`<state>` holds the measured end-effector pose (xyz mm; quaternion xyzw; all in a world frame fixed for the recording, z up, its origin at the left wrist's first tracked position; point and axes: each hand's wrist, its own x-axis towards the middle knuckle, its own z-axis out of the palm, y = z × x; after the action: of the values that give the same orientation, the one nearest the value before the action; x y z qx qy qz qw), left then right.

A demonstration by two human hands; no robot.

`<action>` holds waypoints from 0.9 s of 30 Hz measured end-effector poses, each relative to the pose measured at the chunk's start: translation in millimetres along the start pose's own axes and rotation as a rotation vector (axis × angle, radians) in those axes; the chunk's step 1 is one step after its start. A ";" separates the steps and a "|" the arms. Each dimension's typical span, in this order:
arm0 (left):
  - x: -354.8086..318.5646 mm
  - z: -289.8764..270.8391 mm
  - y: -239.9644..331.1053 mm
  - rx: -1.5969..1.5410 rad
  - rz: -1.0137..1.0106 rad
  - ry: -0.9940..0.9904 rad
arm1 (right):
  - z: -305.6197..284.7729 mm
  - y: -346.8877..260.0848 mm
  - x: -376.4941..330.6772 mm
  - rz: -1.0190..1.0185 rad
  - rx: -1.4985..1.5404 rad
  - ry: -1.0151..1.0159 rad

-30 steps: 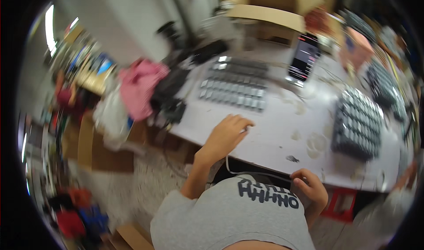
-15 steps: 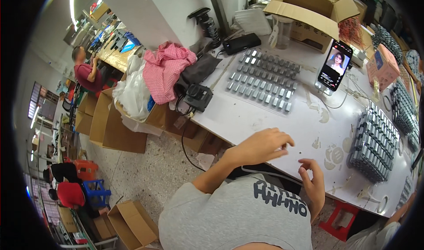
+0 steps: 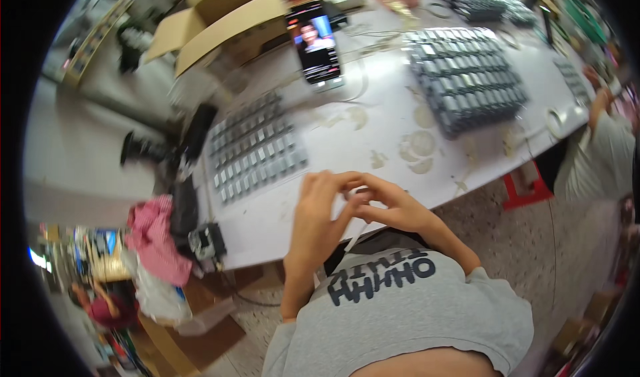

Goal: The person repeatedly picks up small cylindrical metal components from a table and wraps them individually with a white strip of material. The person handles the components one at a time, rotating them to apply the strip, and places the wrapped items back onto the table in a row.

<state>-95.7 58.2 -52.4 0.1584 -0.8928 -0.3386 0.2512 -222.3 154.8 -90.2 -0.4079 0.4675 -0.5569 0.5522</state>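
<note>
Left hand [image 3: 315,218] and right hand [image 3: 395,207], frame centre: meeting at the fingertips, fingers curling part-closed, presumably for fine two-handed work; whether anything is being gripped, cannot tell. Grey metallic blocks in rows [image 3: 261,152], left of centre: lying flat, likely for easy reach. Block stack [image 3: 467,80], upper right: standing layered, probably saving space. Smartphone [image 3: 313,47], upper centre: leaning propped, screen facing the hands.

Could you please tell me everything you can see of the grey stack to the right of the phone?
The grey stack is a blocky, layered pile, its top showing rows of shiny, metallic-looking pieces. It rests on the white table, touched by neither the left hand nor the right hand. Blur hides finer detail.
</note>
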 end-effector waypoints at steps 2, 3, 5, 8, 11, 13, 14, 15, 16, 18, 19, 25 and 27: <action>1.5 -1.6 -0.2 0.045 0.006 0.035 | -5.1 2.7 -1.2 -0.046 -0.054 0.043; 1.7 -1.4 0.0 0.038 0.023 0.017 | -3.9 4.9 -0.1 -0.063 -0.075 0.044; 4.5 0.9 0.6 0.024 0.051 -0.013 | -1.5 3.1 -1.4 -0.105 -0.037 0.096; 4.1 1.9 1.4 0.063 0.052 -0.045 | -4.8 3.2 -5.1 -0.060 -0.073 0.078; 5.7 -0.8 0.6 0.076 0.033 -0.058 | -7.8 0.0 -8.5 -0.156 -0.199 0.121; 1.2 -4.1 2.3 0.078 0.016 -0.049 | -2.8 4.7 -5.2 -0.384 -0.368 0.195; 1.8 -3.3 3.5 0.080 0.014 -0.050 | -2.9 3.4 -7.5 -0.355 -0.397 0.208; 0.4 -5.5 3.6 0.091 0.012 -0.041 | -0.6 3.0 -7.2 -0.376 -0.459 0.235; 0.5 -4.9 1.9 0.102 0.007 -0.055 | -2.3 2.9 -6.1 -0.401 -0.524 0.270; -0.2 -1.3 -0.7 0.077 -0.017 -0.068 | -5.0 3.3 -4.3 -0.397 -0.550 0.286; -1.7 -0.9 -1.0 0.066 -0.033 -0.067 | -4.9 3.7 -3.3 -0.359 -0.528 0.265; -18.1 1.6 -14.4 0.156 -0.055 -0.039 | 0.7 11.6 0.8 -0.227 -0.473 0.182; -22.1 -6.4 -21.5 0.091 -0.084 0.004 | -0.4 21.0 4.2 -0.204 -0.315 0.167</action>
<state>-71.5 49.4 -70.6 0.2078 -0.8994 -0.3075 0.2310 -217.9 151.7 -111.0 -0.4872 0.5492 -0.5617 0.3814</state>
